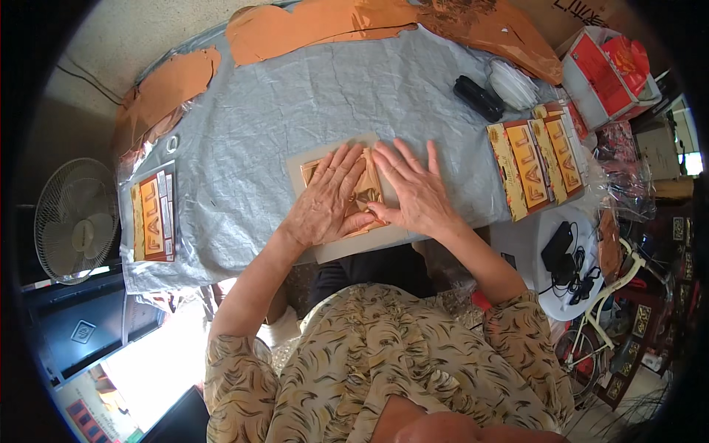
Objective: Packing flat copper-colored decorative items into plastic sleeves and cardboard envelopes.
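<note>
Pressing flat in the head view, the left hand [325, 201] covers part of a shiny copper-coloured packet [372, 177]; the right hand [419, 198], fingers spread, rests along its right side. Both are unclenched. The packet lies on a grey board [369, 242] at the near edge of the covered bench [236, 133].

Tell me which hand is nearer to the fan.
Left. The left hand rests over the grey board, to the fan's right; the right hand, at the board's right edge, is farther right.
</note>
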